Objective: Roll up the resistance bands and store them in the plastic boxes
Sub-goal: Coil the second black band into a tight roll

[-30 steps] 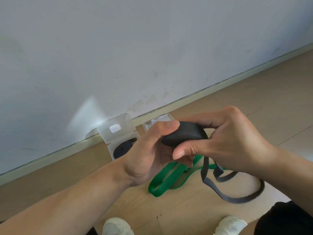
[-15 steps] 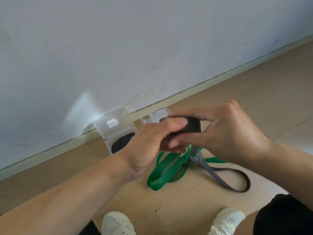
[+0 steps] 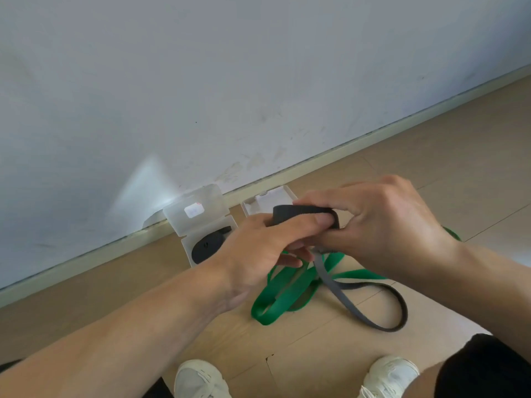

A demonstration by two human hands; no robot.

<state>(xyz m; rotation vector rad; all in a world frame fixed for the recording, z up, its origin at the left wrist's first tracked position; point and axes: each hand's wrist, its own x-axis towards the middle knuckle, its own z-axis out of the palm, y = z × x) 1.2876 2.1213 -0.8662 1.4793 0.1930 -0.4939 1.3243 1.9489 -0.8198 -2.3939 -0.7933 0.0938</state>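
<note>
A dark grey resistance band (image 3: 301, 214) is partly wound into a roll, held above the floor between both hands. My left hand (image 3: 267, 248) grips the roll from the left with the thumb across its side. My right hand (image 3: 382, 222) grips it from the right, fingers curled over the top. The band's loose tail (image 3: 373, 314) hangs down and loops on the floor. A green band (image 3: 284, 297) lies unrolled under my hands. An open clear plastic box (image 3: 186, 245) by the wall holds a rolled black band (image 3: 208, 247). A second clear box (image 3: 270, 198) sits behind my hands.
A white wall with a skirting board (image 3: 373, 142) runs diagonally behind the boxes. The floor is light wood. My two white shoes (image 3: 198, 380) (image 3: 390, 374) and a black trouser leg (image 3: 488, 372) are at the bottom edge.
The roll has turned in my hands and taken up more band. The grey loop on the floor has shortened and shifted; my hands stayed in about the same place.
</note>
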